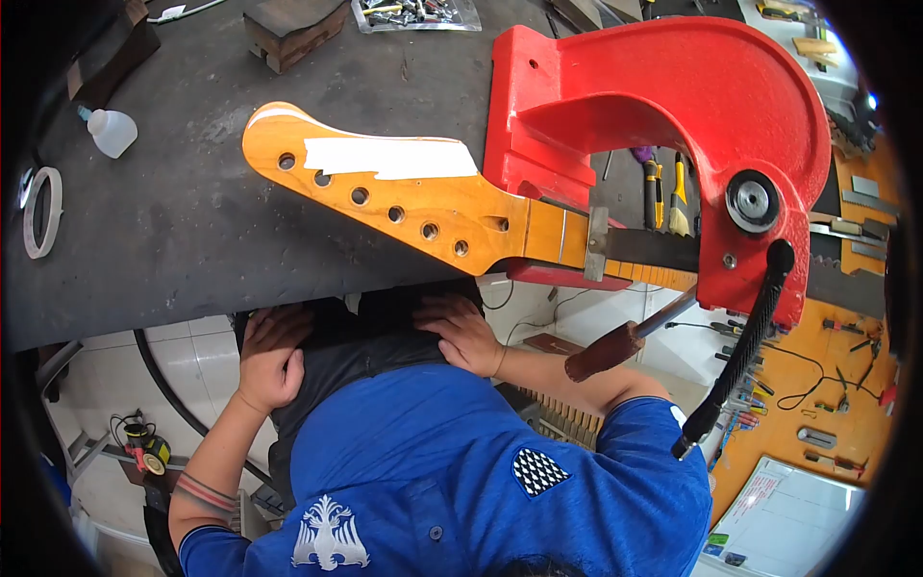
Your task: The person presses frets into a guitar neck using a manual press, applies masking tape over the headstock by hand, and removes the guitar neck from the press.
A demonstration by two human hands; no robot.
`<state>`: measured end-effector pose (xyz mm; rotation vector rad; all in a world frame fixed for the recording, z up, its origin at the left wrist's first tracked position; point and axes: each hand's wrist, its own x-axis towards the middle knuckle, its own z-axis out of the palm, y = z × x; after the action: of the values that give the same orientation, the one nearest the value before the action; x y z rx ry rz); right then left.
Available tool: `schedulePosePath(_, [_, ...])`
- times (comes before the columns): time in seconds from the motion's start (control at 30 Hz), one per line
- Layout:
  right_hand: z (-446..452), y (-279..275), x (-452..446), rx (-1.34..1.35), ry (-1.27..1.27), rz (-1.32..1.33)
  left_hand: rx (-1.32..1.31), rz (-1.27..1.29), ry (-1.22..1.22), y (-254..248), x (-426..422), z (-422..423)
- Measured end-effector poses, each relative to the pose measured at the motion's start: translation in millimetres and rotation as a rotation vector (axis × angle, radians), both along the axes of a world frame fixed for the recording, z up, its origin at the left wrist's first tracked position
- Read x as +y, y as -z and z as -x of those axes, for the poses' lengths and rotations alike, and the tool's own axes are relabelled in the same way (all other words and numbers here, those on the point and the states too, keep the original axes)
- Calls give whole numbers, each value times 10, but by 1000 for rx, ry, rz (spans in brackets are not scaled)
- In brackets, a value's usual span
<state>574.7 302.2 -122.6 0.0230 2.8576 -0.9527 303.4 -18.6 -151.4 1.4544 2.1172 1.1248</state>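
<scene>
I rest my left hand [274, 358] and right hand [461, 332], fingers open, on dark trousers [351, 337] below the guitar neck [437, 207], mid-frame.

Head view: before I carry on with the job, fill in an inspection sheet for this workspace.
Surface: dark benchtop, scuffed and specked.
Job's things: guitar neck set in the red press; white covering on its headstock, six peg holes open.
Clutter: white bottle, white ring, tray of small metal parts and dark blocks.
Grippers: left hand and right hand rest on the lap, holding nothing.
Cables: white cable on the bench; black hose below it.
Surroundings: tool-covered orange board, whiteboard, tiled floor.
</scene>
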Motion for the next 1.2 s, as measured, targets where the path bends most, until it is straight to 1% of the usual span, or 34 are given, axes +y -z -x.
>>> schedulePosePath(0.37, [-74, -24, -49, 87, 4, 9, -40, -18, -15, -65, 34, -44])
schedulePosePath(0.43, [-121, -45, -80, 136, 66, -3, -28, -13, -20, -97, 66, -77])
schedulePosePath(0.47, [-149, -72, -109, 161, 100, -8, 27, -14, 4, -138, 85, -91])
schedulePosePath(0.53, [-223, -142, -196, 201, 252, -9, 144, -16, 57, -236, 150, -106])
schedulePosePath(0.57, [-270, -159, -227, 223, 328, -6, 153, -62, 97, -313, 209, -117])
schedulePosePath(0.6, [-345, -109, -223, 197, 409, -37, 159, -104, 139, -431, 286, -149])
schedulePosePath(0.63, [-411, -52, -232, 220, 519, 15, 164, -146, 183, -558, 371, -199])
schedulePosePath(0.67, [-427, -50, -242, 245, 628, 67, 276, -356, 229, -910, 604, -210])
schedulePosePath(0.7, [-439, -49, -247, 273, 735, 122, 334, -433, 255, -1162, 739, -239])
schedulePosePath(0.73, [-556, 101, -237, 171, 878, 264, 338, -530, 252, -1438, 879, -263])
schedulePosePath(0.83, [-772, 133, -27, 277, 1016, 594, 402, -790, 187, -2247, 1226, -279])
schedulePosePath(0.87, [-795, 0, 12, 340, 1058, 686, 410, -892, 124, -2423, 1381, -309])
schedulePosePath(0.9, [-754, -307, 47, 404, 1097, 781, 415, -994, 61, -2551, 1546, -330])
schedulePosePath(0.93, [-693, -609, 77, 469, 1131, 878, 461, -1005, 24, -2637, 1715, -328])
schedulePosePath(0.97, [-632, -853, 105, 563, 1130, 984, 536, -980, 4, -2730, 1833, -315])
schedulePosePath(1.03, [-472, -1327, 127, 739, 1085, 1153, 744, -835, -1, -2844, 1882, -259])
schedulePosePath(1.07, [-373, -1526, 104, 819, 1041, 1214, 776, -828, -10, -2846, 1905, -247])
schedulePosePath(1.17, [-191, -1926, 9, 816, 789, 1016, 784, -885, -57, -2776, 1986, -232])
schedulePosePath(1.2, [-149, -1984, -13, 753, 862, 946, 758, -921, -57, -2760, 2033, -245])
